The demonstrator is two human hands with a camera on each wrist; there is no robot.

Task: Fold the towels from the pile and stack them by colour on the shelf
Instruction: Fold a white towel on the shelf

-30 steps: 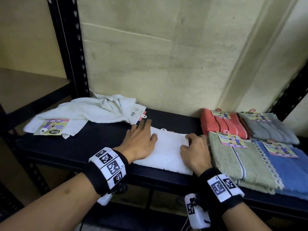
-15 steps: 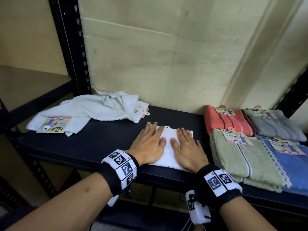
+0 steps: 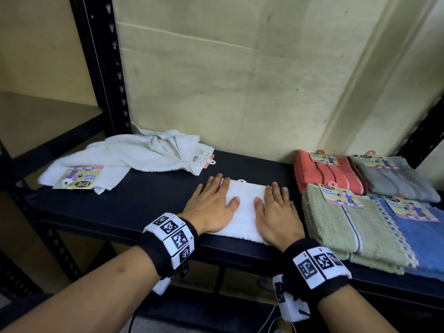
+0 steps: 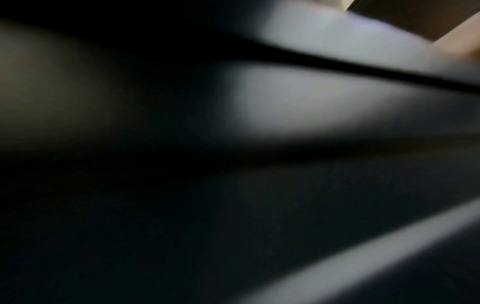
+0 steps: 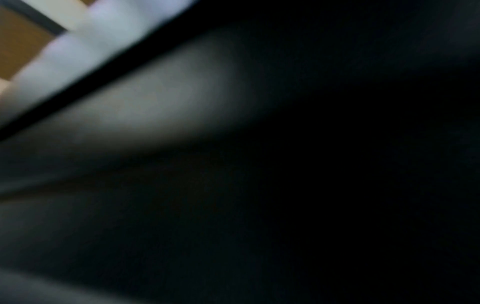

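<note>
Both hands lie flat, palms down, fingers straight and slightly spread, on the folded white towel (image 3: pixel 245 207) at the lower centre of the head view. The left hand (image 3: pixel 211 207) covers the towel's left edge, its outer fingers reaching onto the bare shelf (image 3: pixel 144 203); the right hand (image 3: pixel 276 212) covers the right edge. The thumbs point toward each other across a strip of white terry that shows between them. Neither hand curls around or pinches the cloth.

The folded towel is a thick, nubby rectangle whose near edge meets the shelf's front lip. A small white hang tab sticks out at its far edge. The shelf is a smooth, dark, matte board on a black perforated metal frame.

At the left of the frame, well apart from the hands, lies a crumpled pile of white towels (image 3: pixel 125 159), soft and wrinkled, with printed card labels. At the right lie folded towels with labels: a green towel (image 3: pixel 348 229) just beside the right hand, a blue towel (image 3: pixel 422 239) at the frame edge and partly cut off, an orange-red towel (image 3: pixel 322 174) and a grey towel (image 3: pixel 396 181) behind them.

Both wrist views are dark and blurred; only vague pale bands show, and no fingers can be made out.
</note>
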